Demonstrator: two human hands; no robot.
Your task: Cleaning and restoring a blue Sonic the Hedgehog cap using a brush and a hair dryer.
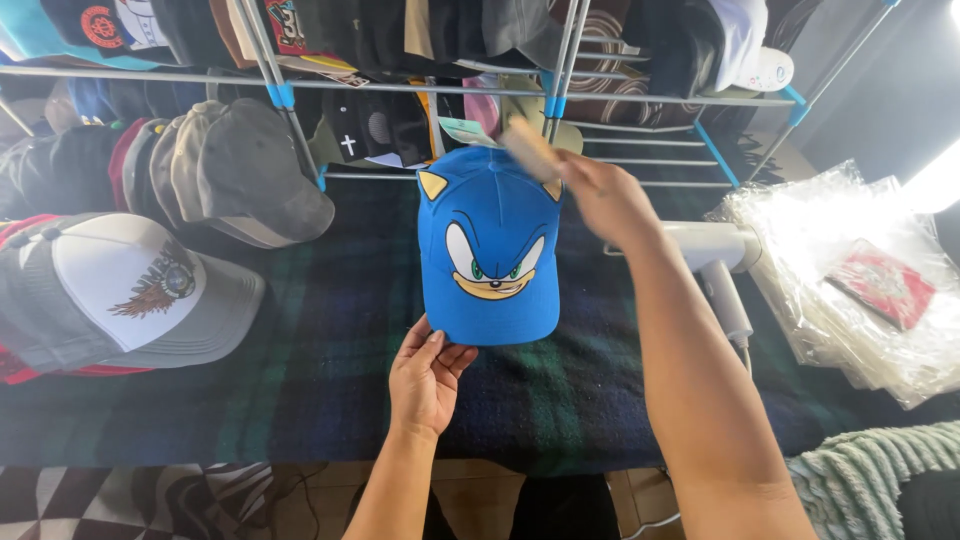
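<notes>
A bright blue cap (490, 250) with a cartoon face, green eyes and small yellow ears lies on a dark plaid cloth (330, 390). My left hand (428, 375) pinches the near edge of its brim. My right hand (600, 195) reaches over the cap's far right side and grips a small tan object (530, 148), blurred, at the cap's crown. What the object is cannot be made out.
A white-fronted grey cap (130, 295) lies at left, with grey caps (240, 170) behind it. A metal rack (560, 95) full of caps runs along the back. A white handheld steamer (715, 260) and a stack of clear plastic bags (860, 280) lie at right.
</notes>
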